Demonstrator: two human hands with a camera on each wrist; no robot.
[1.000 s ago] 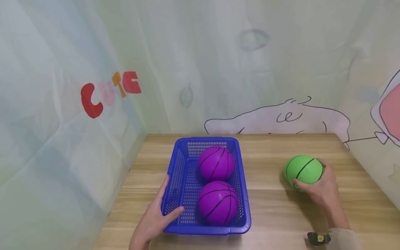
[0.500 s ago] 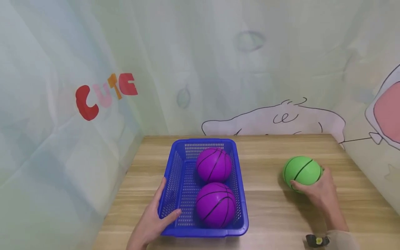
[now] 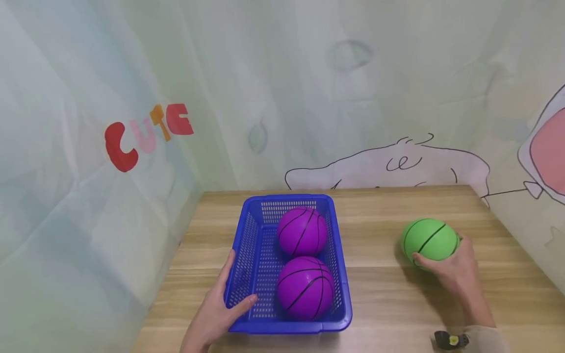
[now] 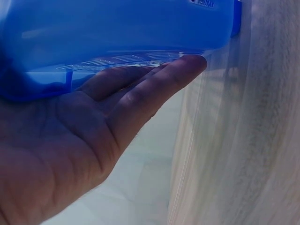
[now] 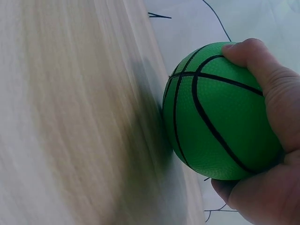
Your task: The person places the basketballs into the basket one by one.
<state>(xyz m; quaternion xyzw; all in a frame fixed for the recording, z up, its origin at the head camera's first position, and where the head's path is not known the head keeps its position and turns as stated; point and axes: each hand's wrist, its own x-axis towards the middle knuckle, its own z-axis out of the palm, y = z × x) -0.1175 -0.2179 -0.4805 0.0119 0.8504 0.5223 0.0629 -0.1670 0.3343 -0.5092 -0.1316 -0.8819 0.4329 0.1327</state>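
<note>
At the right of the table, my right hand (image 3: 454, 267) grips a small green basketball (image 3: 430, 239) with black lines. Thumb and fingers spread round opposite sides of the green basketball (image 5: 220, 117) in the right wrist view. My left hand (image 3: 216, 304) holds the left side of a blue plastic basket (image 3: 342, 274), its thumb over the rim and its fingers along the outside wall. Those fingers (image 4: 145, 93) lie beside the basket's wall in the left wrist view. Inside the basket, along its right side, sit two purple basketballs, one farther back (image 3: 302, 231) and one nearer (image 3: 305, 288).
The wooden table (image 3: 375, 304) ends at a printed cloth backdrop (image 3: 247, 73) behind it and at both sides. A dark strap with a yellow mark (image 3: 451, 340) is at the right wrist. Bare tabletop lies between basket and green ball.
The head view has shifted slightly, moving the scene a little left in it. Both hands keep their holds, and the balls and basket show no clear movement on the table.
</note>
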